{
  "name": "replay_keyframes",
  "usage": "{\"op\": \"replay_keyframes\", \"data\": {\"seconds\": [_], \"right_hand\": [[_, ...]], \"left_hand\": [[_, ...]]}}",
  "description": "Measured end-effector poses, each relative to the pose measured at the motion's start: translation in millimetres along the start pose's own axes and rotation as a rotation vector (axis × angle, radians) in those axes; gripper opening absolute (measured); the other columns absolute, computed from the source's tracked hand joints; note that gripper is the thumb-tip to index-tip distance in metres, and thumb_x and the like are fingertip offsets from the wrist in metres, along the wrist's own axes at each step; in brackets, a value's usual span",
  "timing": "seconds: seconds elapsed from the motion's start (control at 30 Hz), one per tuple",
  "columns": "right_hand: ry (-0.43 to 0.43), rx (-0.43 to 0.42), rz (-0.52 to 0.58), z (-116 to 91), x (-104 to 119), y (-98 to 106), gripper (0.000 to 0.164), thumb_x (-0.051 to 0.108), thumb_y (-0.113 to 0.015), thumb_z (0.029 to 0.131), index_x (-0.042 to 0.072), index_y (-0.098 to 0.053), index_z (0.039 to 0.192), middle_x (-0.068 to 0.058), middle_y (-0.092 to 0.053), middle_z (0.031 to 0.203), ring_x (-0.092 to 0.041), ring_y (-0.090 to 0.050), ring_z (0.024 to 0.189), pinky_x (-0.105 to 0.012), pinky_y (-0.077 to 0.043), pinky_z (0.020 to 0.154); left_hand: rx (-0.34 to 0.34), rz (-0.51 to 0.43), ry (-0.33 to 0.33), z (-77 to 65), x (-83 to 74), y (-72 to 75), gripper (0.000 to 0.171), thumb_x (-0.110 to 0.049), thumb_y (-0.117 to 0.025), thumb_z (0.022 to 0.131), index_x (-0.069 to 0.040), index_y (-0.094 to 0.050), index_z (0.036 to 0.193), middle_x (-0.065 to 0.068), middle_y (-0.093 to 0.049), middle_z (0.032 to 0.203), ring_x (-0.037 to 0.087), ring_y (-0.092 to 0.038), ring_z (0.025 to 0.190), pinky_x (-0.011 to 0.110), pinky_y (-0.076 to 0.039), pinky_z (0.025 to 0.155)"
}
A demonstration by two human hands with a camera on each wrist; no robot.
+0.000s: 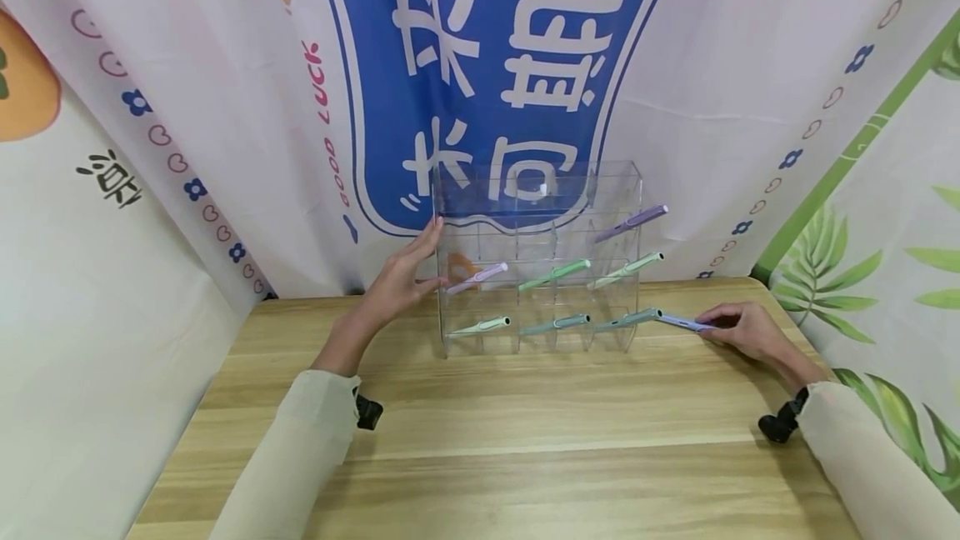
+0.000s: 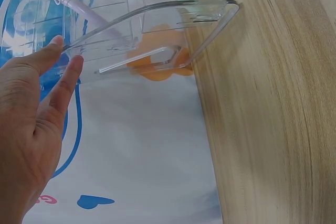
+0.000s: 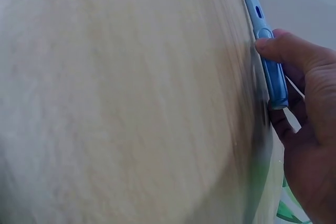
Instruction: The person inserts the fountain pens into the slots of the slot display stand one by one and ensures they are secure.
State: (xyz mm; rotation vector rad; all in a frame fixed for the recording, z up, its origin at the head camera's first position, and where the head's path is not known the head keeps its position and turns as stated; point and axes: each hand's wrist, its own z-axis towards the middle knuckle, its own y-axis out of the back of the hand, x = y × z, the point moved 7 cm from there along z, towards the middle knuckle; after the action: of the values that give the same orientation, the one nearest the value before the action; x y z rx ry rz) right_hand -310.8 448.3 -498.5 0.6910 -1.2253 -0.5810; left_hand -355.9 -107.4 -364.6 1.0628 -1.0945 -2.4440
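My right hand (image 1: 746,332) pinches a light blue pen (image 1: 682,322) between thumb and fingers, low at the right of a clear acrylic rack (image 1: 536,200). The thumb lies by the pen's clip in the right wrist view, where the blue pen (image 3: 262,30) points away from the palm. My left hand (image 1: 397,282) touches the rack's left side panel with fairly straight thumb and finger, its fingertips right at the panel's edge in the left wrist view. A lilac pen (image 1: 478,277) and a pale green pen (image 1: 480,326) slant out of the compartments nearest that hand.
Other pens jut from the rack: a purple pen (image 1: 632,223), a green pen (image 1: 555,274), a light green pen (image 1: 626,271) and two teal ones below. The rack stands at the back of a wooden table (image 1: 540,440), before a printed curtain (image 1: 247,123).
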Motion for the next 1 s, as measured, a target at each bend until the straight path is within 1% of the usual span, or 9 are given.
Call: {"op": "replay_keyframes", "data": {"seconds": [0.17,0.43,0.6,0.7,0.83,1.0], "right_hand": [[0.0,-0.018,0.021,-0.9,0.9,5.5,0.014,0.001,-0.085,0.087,0.0,-0.083,0.101,-0.016,-0.08,0.096,0.004,-0.064,0.082,-0.013,-0.054,0.067],[0.01,-0.039,0.032,-4.9,9.3,17.7,0.014,0.004,-0.085,0.088,0.0,-0.082,0.102,-0.014,-0.08,0.094,0.003,-0.064,0.079,-0.013,-0.054,0.065],[0.013,-0.043,0.064,-9.6,12.4,23.5,0.018,0.001,-0.084,0.089,-0.005,-0.08,0.106,-0.017,-0.08,0.097,0.003,-0.066,0.08,-0.013,-0.055,0.065],[0.017,-0.046,0.081,-12.1,11.5,25.5,0.02,-0.003,-0.083,0.088,-0.009,-0.079,0.107,-0.019,-0.08,0.097,0.002,-0.067,0.08,-0.013,-0.056,0.064],[0.015,-0.057,0.061,-15.4,13.9,29.2,0.019,-0.005,-0.081,0.088,-0.011,-0.078,0.106,-0.018,-0.08,0.094,0.003,-0.066,0.078,-0.013,-0.056,0.062],[0.053,-0.092,0.088,-17.3,22.2,35.9,0.018,-0.008,-0.082,0.085,-0.013,-0.077,0.102,-0.015,-0.08,0.089,0.002,-0.068,0.077,-0.011,-0.056,0.061]], "left_hand": [[0.005,0.011,0.015,0.4,-0.5,0.6,0.102,0.013,-0.08,0.087,-0.005,-0.021,0.167,0.017,-0.015,0.174,0.039,-0.03,0.157,0.046,-0.051,0.115],[0.007,0.013,0.01,1.7,0.6,1.0,0.101,0.011,-0.08,0.088,-0.005,-0.019,0.167,0.017,-0.013,0.174,0.039,-0.033,0.155,0.045,-0.05,0.116],[0.004,0.014,0.011,1.2,1.6,1.1,0.101,0.011,-0.08,0.088,-0.005,-0.02,0.167,0.018,-0.014,0.174,0.04,-0.034,0.155,0.046,-0.052,0.115],[0.004,0.016,0.013,0.1,2.3,0.5,0.1,0.011,-0.08,0.088,-0.004,-0.02,0.167,0.019,-0.015,0.173,0.041,-0.043,0.149,0.045,-0.054,0.112],[0.008,0.021,0.023,-0.5,3.2,-0.4,0.1,0.01,-0.08,0.089,-0.005,-0.02,0.168,0.02,-0.015,0.173,0.043,-0.055,0.139,0.044,-0.056,0.11],[0.006,0.018,0.024,-0.2,3.3,-0.8,0.101,0.01,-0.08,0.088,-0.006,-0.02,0.168,0.02,-0.015,0.173,0.044,-0.057,0.138,0.044,-0.058,0.108]]}}
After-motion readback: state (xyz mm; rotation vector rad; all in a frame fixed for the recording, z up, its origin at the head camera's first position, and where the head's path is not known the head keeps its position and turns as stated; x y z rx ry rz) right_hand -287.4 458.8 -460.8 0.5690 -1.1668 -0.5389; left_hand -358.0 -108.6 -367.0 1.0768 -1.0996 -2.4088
